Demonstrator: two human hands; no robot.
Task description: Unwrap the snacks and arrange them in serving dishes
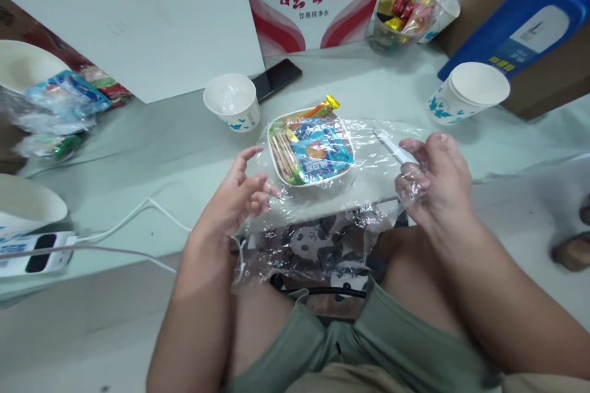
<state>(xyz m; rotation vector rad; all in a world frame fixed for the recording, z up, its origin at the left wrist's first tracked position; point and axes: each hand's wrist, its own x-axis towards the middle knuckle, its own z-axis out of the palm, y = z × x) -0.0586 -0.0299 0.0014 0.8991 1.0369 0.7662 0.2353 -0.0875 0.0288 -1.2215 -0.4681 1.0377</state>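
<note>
The head view looks forward and down, near the table (152, 159).

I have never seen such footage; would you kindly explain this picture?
This single picture comes from a camera worn on a person's head, looking forward and down. There is no machine, only the wearer's two bare hands. The right hand holds a slim white tool and touches clear plastic film. The left hand is at the film's other side; whether it grips is unclear. Between them, on the table, sits a bowl of snack packets. Beyond it, to the left, are a paper cup and phone.
</note>
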